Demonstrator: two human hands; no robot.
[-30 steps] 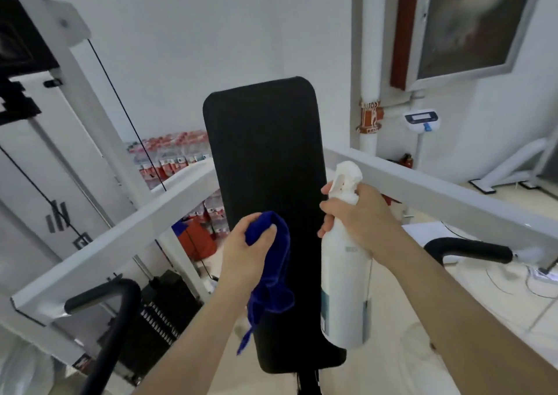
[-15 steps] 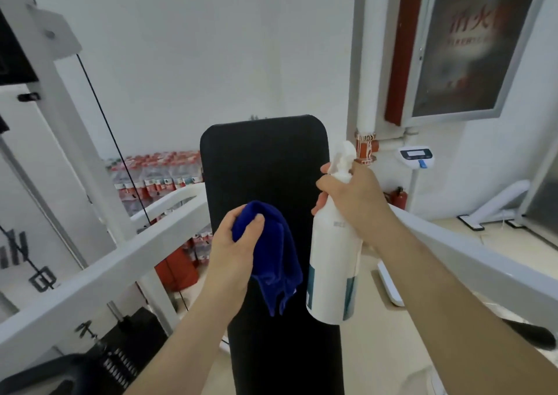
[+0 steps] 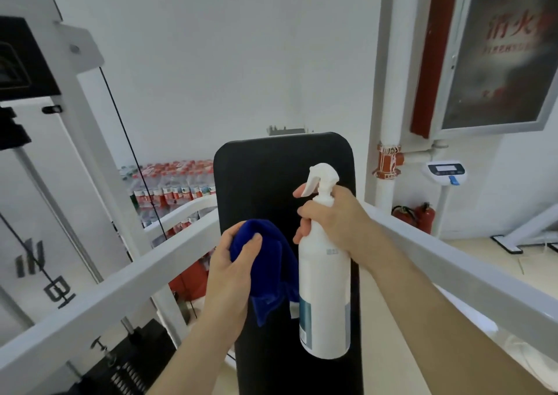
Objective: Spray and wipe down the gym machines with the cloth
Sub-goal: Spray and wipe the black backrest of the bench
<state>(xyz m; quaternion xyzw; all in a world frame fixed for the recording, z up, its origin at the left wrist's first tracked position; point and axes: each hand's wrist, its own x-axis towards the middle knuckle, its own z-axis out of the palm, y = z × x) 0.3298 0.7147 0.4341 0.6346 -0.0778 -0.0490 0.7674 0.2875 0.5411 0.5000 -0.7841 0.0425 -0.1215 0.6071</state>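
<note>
A black padded backrest (image 3: 271, 180) of a white gym machine stands upright in the middle of the view. My left hand (image 3: 232, 276) grips a bunched blue cloth (image 3: 271, 267) in front of the pad's lower half. My right hand (image 3: 335, 219) holds a white spray bottle (image 3: 324, 298) by its neck, one finger on the trigger, nozzle pointing left at the pad. The bottle hangs upright just right of the cloth, covering part of the pad.
White frame bars (image 3: 99, 301) run diagonally on both sides of the pad. A weight stack and cable (image 3: 129, 146) stand at left. Packs of bottled water (image 3: 172, 186) sit behind. Fire extinguishers (image 3: 422, 216), a scale (image 3: 447, 172) and a wall cabinet (image 3: 507, 53) lie right.
The view has tilted upward, so the pad sits lower in frame. Both hands stay in front of the pad with the cloth and bottle; the bottle's nozzle is now fully visible.
</note>
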